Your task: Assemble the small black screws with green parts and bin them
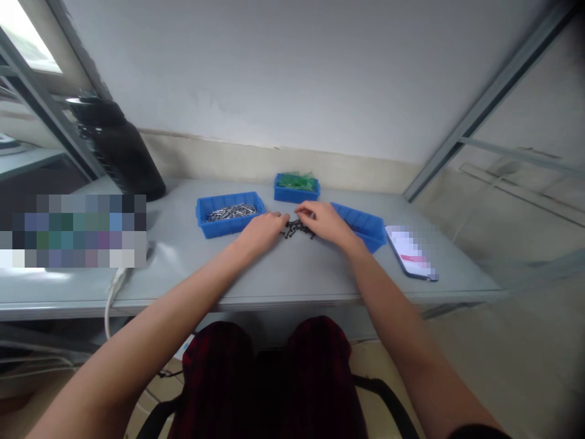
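Note:
A small pile of dark screws (297, 227) lies on the grey tabletop between my two hands. My left hand (265, 231) rests at the pile's left side, fingers bent and pressed together; what they hold, if anything, is hidden. Over the pile's right side, my right hand (322, 221) has thumb and fingertips drawn together in a pinch, too small to show what is in it. Left of my hands stands a blue bin (223, 228) with silvery screws or pins (233, 211). Behind my right hand is another blue bin (372, 227), its contents mostly hidden.
A smaller blue bin (296, 195) with green plastic bags (297, 181) stands near the wall. To the right lies a phone (411, 253). A dark bottle (121, 149) stands at the back left, near a blurred-out item and a white cable (109, 305). Metal posts frame the table.

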`<state>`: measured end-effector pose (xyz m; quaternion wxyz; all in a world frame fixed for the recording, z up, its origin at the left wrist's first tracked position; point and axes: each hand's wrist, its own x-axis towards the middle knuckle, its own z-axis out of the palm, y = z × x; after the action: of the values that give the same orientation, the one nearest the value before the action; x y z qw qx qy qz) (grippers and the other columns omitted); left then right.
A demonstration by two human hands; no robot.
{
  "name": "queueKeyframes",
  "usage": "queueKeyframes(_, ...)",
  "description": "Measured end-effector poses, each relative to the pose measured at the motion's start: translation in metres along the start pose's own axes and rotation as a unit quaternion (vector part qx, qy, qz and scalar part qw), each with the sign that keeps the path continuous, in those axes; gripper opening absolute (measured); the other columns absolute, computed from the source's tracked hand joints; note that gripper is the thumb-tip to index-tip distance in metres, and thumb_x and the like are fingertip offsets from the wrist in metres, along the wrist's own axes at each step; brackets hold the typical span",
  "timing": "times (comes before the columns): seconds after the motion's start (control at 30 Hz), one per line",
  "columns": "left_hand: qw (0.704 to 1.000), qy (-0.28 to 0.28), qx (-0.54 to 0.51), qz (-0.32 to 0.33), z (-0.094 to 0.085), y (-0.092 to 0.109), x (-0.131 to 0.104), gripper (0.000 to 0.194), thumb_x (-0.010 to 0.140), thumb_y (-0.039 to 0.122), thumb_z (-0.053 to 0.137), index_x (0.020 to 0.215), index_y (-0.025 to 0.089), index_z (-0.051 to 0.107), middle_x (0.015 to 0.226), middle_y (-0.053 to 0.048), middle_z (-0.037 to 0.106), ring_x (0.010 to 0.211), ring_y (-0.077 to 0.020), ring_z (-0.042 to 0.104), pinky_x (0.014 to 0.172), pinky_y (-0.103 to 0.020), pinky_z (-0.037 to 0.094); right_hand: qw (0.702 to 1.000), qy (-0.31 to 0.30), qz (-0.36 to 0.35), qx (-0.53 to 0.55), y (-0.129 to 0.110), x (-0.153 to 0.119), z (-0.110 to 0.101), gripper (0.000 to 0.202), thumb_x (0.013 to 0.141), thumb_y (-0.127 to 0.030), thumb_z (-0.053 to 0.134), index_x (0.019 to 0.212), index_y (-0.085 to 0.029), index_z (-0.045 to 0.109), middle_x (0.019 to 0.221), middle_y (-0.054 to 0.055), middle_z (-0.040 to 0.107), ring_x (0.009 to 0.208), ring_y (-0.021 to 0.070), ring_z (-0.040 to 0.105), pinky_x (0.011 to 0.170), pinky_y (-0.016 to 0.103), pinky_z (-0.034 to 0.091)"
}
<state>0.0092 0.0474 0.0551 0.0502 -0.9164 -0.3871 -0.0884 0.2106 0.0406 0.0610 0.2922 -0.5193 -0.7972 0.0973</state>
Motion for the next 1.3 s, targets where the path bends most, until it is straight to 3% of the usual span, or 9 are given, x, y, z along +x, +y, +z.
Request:
queueKeyframes(0.2,0.984,0.178,-0.004,-0.003,0.006,-0.003,0.004,0.036,0.095,0.010,0.043,0.130,0.015,0.052,0.102,-0.012,0.070,0.099,-0.0252,0.063,0.073,-0.031,0.050,0.999,0.002,-0.034,-0.016,0.002,0.000,0.000,0.026,0.095,-0.028,0.050,0.112,-0.021,0.069,0.106,0.008,0.073,0.092,0.0208,0.065,0.081,0.032,0.047)
queueKeyframes(0.3,0.976,0.215,-0.037,0.017,0.009,-0.005,0.006,0.033,0.096,0.011,0.043,0.126,0.015,0.054,0.103,-0.012,0.070,0.101,-0.0254,0.062,0.082,-0.035,0.051,0.999,0.008,-0.039,0.017,0.000,-0.001,0.000,0.025,0.097,-0.033,0.050,0.108,-0.022,0.070,0.104,0.006,0.073,0.088,0.0194,0.065,0.079,0.031,0.047)
queueKeyframes(0.53,0.959,0.197,-0.200,0.038,0.009,-0.011,0.009,0.029,0.096,0.015,0.047,0.124,0.018,0.054,0.108,-0.010,0.070,0.095,-0.0195,0.066,0.084,-0.033,0.053,0.999,-0.007,-0.037,0.028,-0.004,-0.001,-0.001,0.027,0.096,-0.037,0.048,0.099,-0.022,0.070,0.093,0.004,0.072,0.080,0.0182,0.062,0.072,0.028,0.043)
queueKeyframes(0.7,0.949,0.180,-0.257,0.010,0.005,-0.012,0.010,0.029,0.095,0.019,0.053,0.123,0.018,0.057,0.104,-0.008,0.071,0.093,-0.0173,0.067,0.087,-0.031,0.052,0.999,0.003,-0.027,0.027,-0.005,-0.002,-0.004,0.026,0.096,-0.037,0.048,0.096,-0.021,0.068,0.088,0.003,0.070,0.075,0.0178,0.060,0.069,0.028,0.040)
queueKeyframes(1.0,0.963,0.146,-0.227,-0.007,0.003,-0.017,0.010,0.025,0.096,0.028,0.050,0.106,0.016,0.069,0.104,-0.009,0.072,0.090,-0.0194,0.065,0.084,-0.032,0.050,0.999,0.026,0.001,0.028,-0.007,-0.003,-0.010,0.024,0.094,-0.037,0.048,0.092,-0.022,0.066,0.085,0.003,0.070,0.073,0.0179,0.058,0.069,0.028,0.040)
queueKeyframes(1.3,0.965,0.150,-0.211,-0.031,-0.003,-0.014,0.007,0.031,0.097,0.029,0.046,0.112,0.016,0.070,0.112,-0.010,0.073,0.094,-0.0208,0.066,0.083,-0.031,0.049,0.999,-0.012,-0.005,0.032,-0.004,-0.003,-0.003,0.026,0.094,-0.039,0.047,0.088,-0.022,0.065,0.080,0.002,0.068,0.070,0.0167,0.057,0.066,0.028,0.039)
